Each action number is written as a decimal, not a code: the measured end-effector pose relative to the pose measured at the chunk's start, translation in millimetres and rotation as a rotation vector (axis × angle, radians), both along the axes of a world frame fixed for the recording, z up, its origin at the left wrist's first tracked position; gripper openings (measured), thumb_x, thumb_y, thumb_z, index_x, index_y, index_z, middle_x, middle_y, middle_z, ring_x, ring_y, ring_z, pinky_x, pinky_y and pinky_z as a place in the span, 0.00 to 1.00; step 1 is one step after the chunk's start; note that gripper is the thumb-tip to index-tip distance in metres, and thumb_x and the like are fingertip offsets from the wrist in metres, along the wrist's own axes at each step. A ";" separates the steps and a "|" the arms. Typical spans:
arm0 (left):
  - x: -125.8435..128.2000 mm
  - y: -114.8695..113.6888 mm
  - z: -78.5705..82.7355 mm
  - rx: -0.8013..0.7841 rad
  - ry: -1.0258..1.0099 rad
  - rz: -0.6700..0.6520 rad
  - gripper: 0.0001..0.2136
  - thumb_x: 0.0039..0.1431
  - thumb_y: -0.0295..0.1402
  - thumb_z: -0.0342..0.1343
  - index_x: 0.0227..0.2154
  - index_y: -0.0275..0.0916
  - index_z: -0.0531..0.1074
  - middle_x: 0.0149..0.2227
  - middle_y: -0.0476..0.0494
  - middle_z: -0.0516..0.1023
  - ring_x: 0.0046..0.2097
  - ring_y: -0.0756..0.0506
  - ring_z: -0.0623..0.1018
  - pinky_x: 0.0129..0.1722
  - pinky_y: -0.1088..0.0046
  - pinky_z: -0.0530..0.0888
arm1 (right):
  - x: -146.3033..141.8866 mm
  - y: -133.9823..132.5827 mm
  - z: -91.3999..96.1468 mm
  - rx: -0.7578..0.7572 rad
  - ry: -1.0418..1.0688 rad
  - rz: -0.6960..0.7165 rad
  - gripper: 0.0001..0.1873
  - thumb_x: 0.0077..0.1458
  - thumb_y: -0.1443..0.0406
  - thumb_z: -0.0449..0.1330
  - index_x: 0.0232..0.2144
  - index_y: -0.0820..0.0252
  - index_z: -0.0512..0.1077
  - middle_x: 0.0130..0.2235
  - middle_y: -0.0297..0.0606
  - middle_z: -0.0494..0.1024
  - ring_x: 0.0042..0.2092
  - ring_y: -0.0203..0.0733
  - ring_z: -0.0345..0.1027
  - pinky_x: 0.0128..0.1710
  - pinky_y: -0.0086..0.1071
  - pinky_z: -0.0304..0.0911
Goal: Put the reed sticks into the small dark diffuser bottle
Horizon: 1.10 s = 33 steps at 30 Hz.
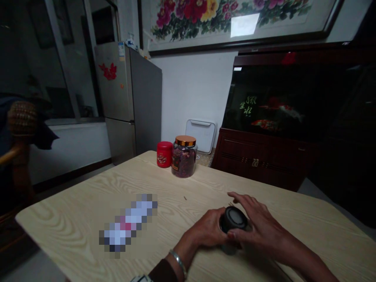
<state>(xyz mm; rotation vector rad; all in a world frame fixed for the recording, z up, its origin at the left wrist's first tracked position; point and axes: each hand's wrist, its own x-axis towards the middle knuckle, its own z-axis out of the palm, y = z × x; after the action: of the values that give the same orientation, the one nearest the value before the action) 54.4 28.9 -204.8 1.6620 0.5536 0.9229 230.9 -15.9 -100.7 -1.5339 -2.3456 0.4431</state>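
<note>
Left hand (204, 229) and spread right hand (260, 223) clasp a dark round canister (233, 219), bottom mostly hidden; pixelated blob (127, 225) on the worktop (67, 231), no idea what.

Wooden table (73, 207), red tin (164, 154), glass jar (184, 158)

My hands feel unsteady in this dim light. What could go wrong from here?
The dark cylindrical container, held between your left hand and right hand, might slip and roll across the smooth wood-grain table. If it did, it could perhaps knock the glass jar near the far edge.
</note>
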 end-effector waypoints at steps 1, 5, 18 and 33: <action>0.1 1.0 -1.8 -0.009 -0.002 0.001 0.30 0.35 0.31 0.74 0.46 0.36 0.76 0.43 0.45 0.79 0.44 0.43 0.76 0.41 0.72 0.71 | -3.4 1.0 1.9 0.025 -0.051 -0.010 0.38 0.52 0.51 0.63 0.61 0.60 0.66 0.58 0.53 0.70 0.62 0.62 0.59 0.64 0.58 0.47; -1.1 2.5 -4.1 -0.039 0.021 -0.017 0.29 0.35 0.32 0.74 0.45 0.36 0.76 0.41 0.45 0.79 0.43 0.43 0.76 0.40 0.73 0.71 | -3.3 1.2 13.2 -0.087 0.009 0.172 0.31 0.55 0.59 0.58 0.62 0.56 0.66 0.62 0.47 0.68 0.65 0.55 0.58 0.65 0.51 0.50; -2.3 -0.3 2.1 -0.033 0.028 -0.017 0.29 0.35 0.34 0.74 0.45 0.36 0.77 0.41 0.45 0.79 0.41 0.44 0.75 0.40 0.72 0.71 | 4.1 -9.0 13.1 -0.026 -0.012 0.179 0.38 0.57 0.57 0.59 0.68 0.47 0.56 0.69 0.43 0.58 0.68 0.55 0.51 0.64 0.52 0.53; -1.2 1.1 -1.1 0.008 0.001 0.009 0.32 0.37 0.33 0.73 0.50 0.35 0.75 0.45 0.43 0.79 0.46 0.41 0.75 0.46 0.69 0.72 | -9.9 -7.1 18.2 -0.026 -0.194 0.048 0.43 0.52 0.50 0.64 0.66 0.56 0.59 0.66 0.52 0.61 0.66 0.62 0.52 0.63 0.56 0.50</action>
<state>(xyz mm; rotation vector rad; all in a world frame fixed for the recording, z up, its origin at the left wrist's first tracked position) 53.2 30.0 -205.8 1.6680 0.5589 0.9323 221.0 -23.0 -82.6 -1.6003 -2.5369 0.3507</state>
